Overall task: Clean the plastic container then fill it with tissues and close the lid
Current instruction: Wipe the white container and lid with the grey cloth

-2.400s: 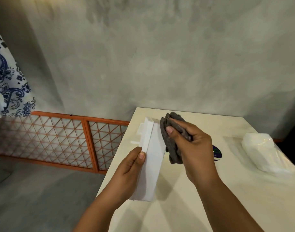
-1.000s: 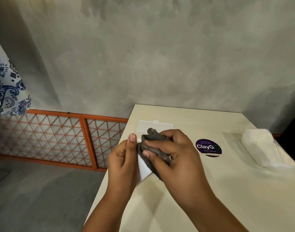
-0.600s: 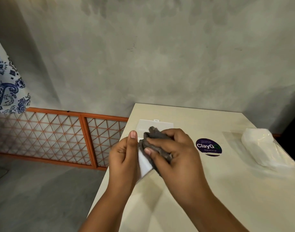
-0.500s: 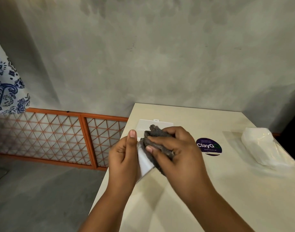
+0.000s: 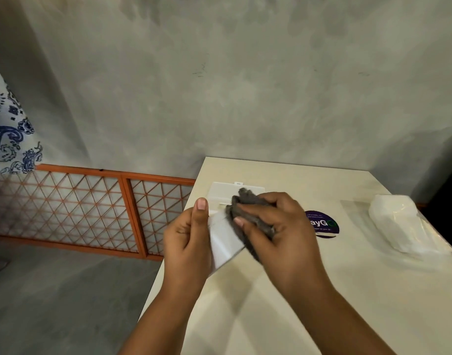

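While the left hand (image 5: 187, 240) grips the container (image 5: 223, 240) tilted above the table's (image 5: 322, 303) left edge, steadying it, the right hand (image 5: 278, 226) clutches a cloth (image 5: 248, 203) against it — wiping; tissues (image 5: 396, 224) wait right.

Both hands, left hand (image 5: 187, 239) and right hand (image 5: 278, 234), occupying left-centre of surface (image 5: 348, 303), holding white container (image 5: 223, 240) and grey cloth (image 5: 248, 213) between them. Lid (image 5: 223, 194) lying flat just behind, narrowing far-left corner. Tissue pack (image 5: 396, 226) sitting near right edge, well apart from hands. Sticker (image 5: 324, 224) lying flat between, posing no obstruction. Near half of surface lying bare. Wall (image 5: 245, 98) closing off far edge.
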